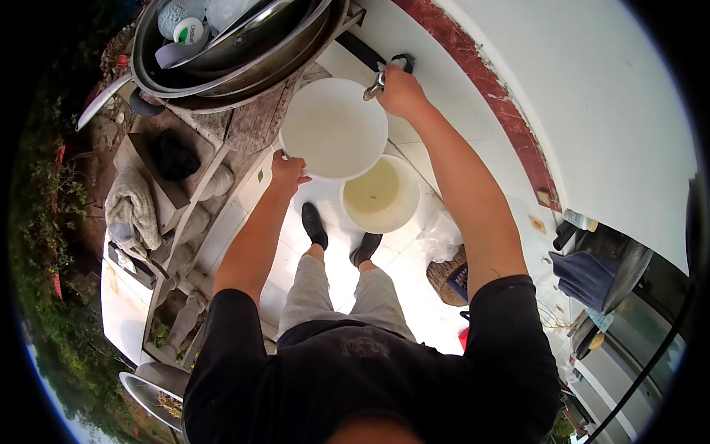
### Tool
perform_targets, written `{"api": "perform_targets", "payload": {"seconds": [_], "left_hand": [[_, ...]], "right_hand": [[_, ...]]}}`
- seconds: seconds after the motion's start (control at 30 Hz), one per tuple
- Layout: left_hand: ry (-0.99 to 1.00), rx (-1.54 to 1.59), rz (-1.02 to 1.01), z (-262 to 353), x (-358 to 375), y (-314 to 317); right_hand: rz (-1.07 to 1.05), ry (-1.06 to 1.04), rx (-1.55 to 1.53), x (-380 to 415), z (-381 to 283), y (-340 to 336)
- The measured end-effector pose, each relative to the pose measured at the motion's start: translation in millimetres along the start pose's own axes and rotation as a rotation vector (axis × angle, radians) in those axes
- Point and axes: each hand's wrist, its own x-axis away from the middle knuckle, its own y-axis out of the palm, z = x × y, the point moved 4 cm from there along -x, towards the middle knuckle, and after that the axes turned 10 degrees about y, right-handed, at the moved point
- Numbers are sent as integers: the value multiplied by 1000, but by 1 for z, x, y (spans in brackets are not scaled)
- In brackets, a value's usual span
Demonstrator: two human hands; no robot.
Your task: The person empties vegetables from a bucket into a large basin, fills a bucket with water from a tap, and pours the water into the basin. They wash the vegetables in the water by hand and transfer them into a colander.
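My left hand [291,170] grips the near-left rim of a white bucket [333,133], its fingers curled over the edge. The bucket's mouth faces up toward me, and its inside looks pale. My right hand [403,90] is closed around the handle of a metal tap [375,87] on the wall. The tap's spout hangs over the bucket's right rim. Below and nearer to me stands a second white bucket [411,196] on the tiled floor, holding yellowish liquid [370,189]. The first bucket overlaps its far edge in this view.
Large metal pans [222,81] are stacked on a wooden board [259,118] at upper left. A grey cloth [133,203] hangs over a ledge on the left. A clear plastic bag [441,237] and a woven basket [446,277] lie to the right of my feet.
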Motion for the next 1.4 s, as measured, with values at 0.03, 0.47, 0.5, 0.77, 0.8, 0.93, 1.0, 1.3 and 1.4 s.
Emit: {"api": "perform_targets", "payload": {"seconds": [0.03, 0.47, 0.5, 0.77, 0.8, 0.93, 1.0, 1.3, 1.4], "left_hand": [[2, 17, -11, 0, -4, 3], [-76, 57, 74, -64, -93, 11], [-72, 39, 76, -73, -100, 13], [-35, 55, 65, -154, -167, 27], [-43, 83, 54, -167, -177, 27], [-89, 222, 90, -198, -200, 38], [-78, 230, 88, -215, -211, 46], [-160, -31, -49, -238, -197, 59], [-183, -162, -32, -229, -178, 45]], "right_hand": [[29, -50, 34, 0, 4, -3], [413, -100, -451, 55, 77, 17], [330, 31, -605, 70, 102, 39], [-162, 816, -222, 219, 300, 312], [-235, 931, -418, 225, 305, 330], [-292, 1180, -1093, 222, 315, 404], [-258, 1086, -1358, 206, 307, 419], [-123, 1121, -1406, 204, 338, 447], [-98, 1091, -1401, 204, 348, 447]]}}
